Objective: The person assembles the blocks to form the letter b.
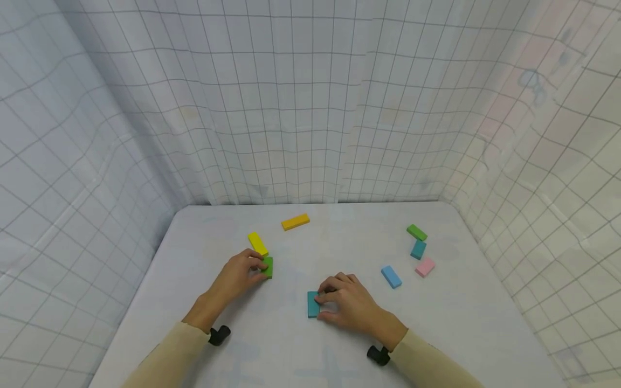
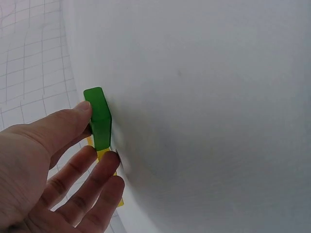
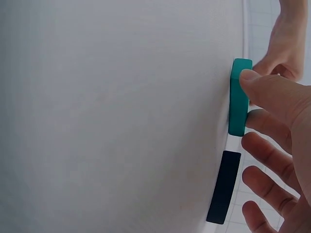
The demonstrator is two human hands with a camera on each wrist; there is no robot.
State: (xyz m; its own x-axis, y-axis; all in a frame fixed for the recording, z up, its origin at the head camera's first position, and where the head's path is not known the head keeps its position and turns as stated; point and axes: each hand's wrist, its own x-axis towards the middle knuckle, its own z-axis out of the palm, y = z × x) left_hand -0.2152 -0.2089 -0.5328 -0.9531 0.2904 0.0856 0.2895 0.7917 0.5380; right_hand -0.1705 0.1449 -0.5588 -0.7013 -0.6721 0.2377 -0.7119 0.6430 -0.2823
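My left hand (image 1: 239, 274) pinches a green block (image 1: 268, 268) by its left side, with the thumb on one end in the left wrist view. A yellow block (image 1: 258, 244) lies just beyond it. Nearer the middle, my right hand (image 1: 350, 303) holds a teal block (image 1: 313, 304) by its right side between thumb and index finger. The other fingers are bent and spread beside it. In the right wrist view a dark block (image 3: 224, 187) lies past the teal block, near those fingertips; in the head view the right hand mostly hides that spot.
Further back on the white table (image 1: 349, 242) lies an orange-yellow block (image 1: 295, 222). On the right are a light blue block (image 1: 391, 276), a pink block (image 1: 425, 267), a smaller teal block (image 1: 418, 249) and another green block (image 1: 416, 232). Gridded white curtains (image 1: 291, 108) surround the table.
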